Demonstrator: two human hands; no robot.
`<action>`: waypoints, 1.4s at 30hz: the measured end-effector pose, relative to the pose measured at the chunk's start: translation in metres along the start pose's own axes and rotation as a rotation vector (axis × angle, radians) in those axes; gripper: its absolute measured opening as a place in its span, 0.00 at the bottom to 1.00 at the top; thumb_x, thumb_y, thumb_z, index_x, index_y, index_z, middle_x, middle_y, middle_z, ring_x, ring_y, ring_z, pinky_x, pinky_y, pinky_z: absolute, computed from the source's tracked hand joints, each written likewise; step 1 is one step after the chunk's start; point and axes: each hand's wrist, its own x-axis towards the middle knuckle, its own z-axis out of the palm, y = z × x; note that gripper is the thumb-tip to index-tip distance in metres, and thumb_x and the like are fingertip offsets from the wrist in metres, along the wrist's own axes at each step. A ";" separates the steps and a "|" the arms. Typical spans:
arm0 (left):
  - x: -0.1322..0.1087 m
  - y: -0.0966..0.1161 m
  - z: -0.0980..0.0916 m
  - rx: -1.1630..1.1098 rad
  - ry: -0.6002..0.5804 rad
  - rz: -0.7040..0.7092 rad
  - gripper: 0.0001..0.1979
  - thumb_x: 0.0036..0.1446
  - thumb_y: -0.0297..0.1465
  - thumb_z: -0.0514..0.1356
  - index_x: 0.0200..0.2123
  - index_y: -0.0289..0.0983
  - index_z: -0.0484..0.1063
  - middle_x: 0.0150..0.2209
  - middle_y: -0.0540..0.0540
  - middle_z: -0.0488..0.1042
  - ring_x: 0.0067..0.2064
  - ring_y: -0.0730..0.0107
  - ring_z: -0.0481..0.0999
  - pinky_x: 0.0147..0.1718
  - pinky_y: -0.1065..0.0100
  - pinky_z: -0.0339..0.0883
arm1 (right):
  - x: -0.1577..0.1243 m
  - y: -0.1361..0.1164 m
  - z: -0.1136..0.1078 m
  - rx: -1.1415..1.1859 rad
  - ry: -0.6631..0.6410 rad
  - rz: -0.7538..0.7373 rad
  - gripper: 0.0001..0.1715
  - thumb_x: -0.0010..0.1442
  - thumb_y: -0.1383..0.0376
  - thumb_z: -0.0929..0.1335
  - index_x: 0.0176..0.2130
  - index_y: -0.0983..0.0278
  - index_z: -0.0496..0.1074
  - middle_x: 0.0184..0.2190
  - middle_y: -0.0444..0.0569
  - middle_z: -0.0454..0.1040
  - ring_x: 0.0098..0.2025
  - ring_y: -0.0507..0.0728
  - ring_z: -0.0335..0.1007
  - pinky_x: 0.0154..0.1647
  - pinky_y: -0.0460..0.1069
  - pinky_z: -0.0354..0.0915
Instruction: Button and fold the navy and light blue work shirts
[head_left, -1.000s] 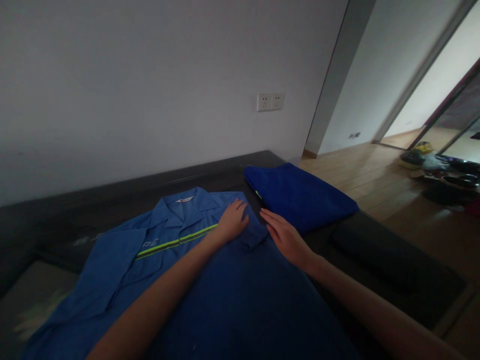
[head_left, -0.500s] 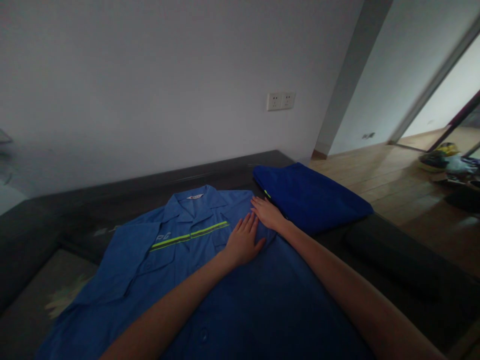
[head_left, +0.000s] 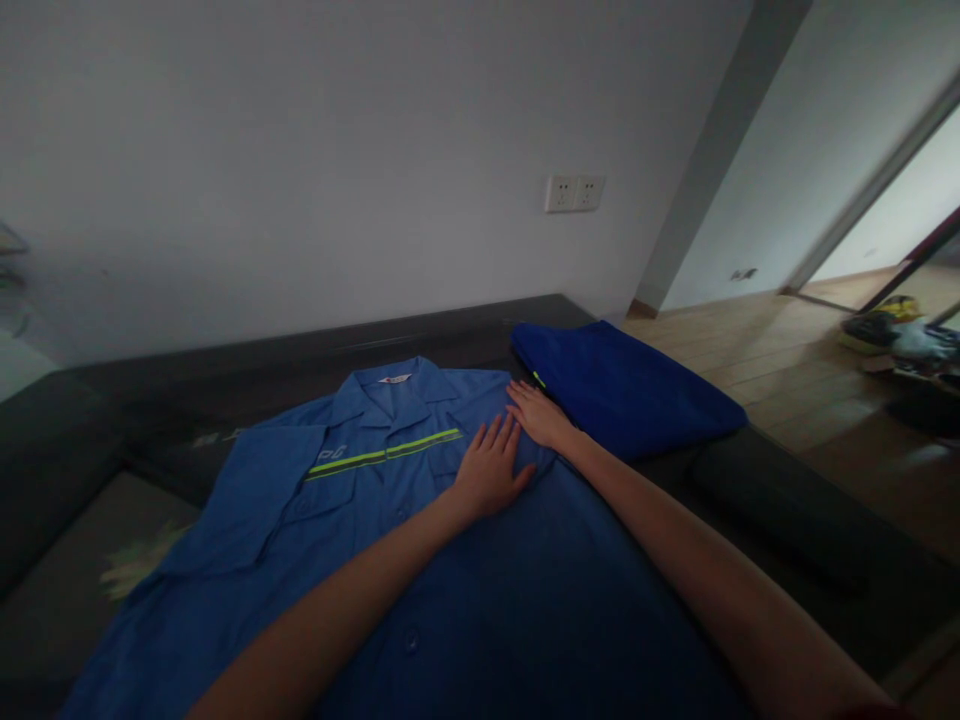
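A blue work shirt (head_left: 375,540) with a collar, buttons and a yellow-green chest stripe lies spread out, front side up. One sleeve is folded inward over the left part of its chest. My left hand (head_left: 489,470) rests flat on the shirt near the right shoulder, thumb apart from the fingers. Just beyond it, my right hand (head_left: 538,412) presses flat on the shirt's right shoulder edge, fingers stretched out. Neither hand grips the cloth. Close beside my right hand lies a folded darker blue garment (head_left: 626,390).
The clothes lie on a dark padded surface (head_left: 187,385) against a pale wall (head_left: 337,180) with a double socket (head_left: 574,193). A dark cushion-like shape (head_left: 776,515) sits at right. Beyond are the wooden floor (head_left: 750,350) and a pile of mixed items (head_left: 907,335).
The view has shifted slightly. Both hands stay flat at nearly the same place on the shirt's shoulder, and the garments look unchanged.
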 end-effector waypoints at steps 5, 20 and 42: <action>0.000 0.000 0.003 0.016 0.012 0.003 0.35 0.63 0.46 0.44 0.66 0.29 0.50 0.68 0.37 0.48 0.69 0.54 0.45 0.65 0.53 0.41 | -0.002 -0.013 -0.015 -0.050 0.055 -0.050 0.26 0.67 0.67 0.55 0.60 0.76 0.63 0.61 0.61 0.63 0.65 0.60 0.53 0.66 0.56 0.49; -0.007 0.000 -0.002 -0.046 0.134 0.223 0.22 0.66 0.34 0.46 0.62 0.40 0.59 0.65 0.45 0.58 0.66 0.66 0.53 0.65 0.57 0.44 | -0.104 -0.037 -0.099 -0.007 -0.262 0.337 0.09 0.59 0.62 0.68 0.38 0.63 0.75 0.37 0.52 0.79 0.39 0.59 0.75 0.39 0.48 0.65; -0.003 -0.001 0.002 0.031 0.096 0.287 0.23 0.66 0.35 0.46 0.63 0.40 0.58 0.64 0.40 0.59 0.64 0.61 0.59 0.61 0.56 0.52 | -0.142 -0.050 -0.072 -0.387 -0.030 0.208 0.21 0.68 0.69 0.51 0.52 0.63 0.65 0.54 0.58 0.67 0.43 0.59 0.73 0.36 0.50 0.67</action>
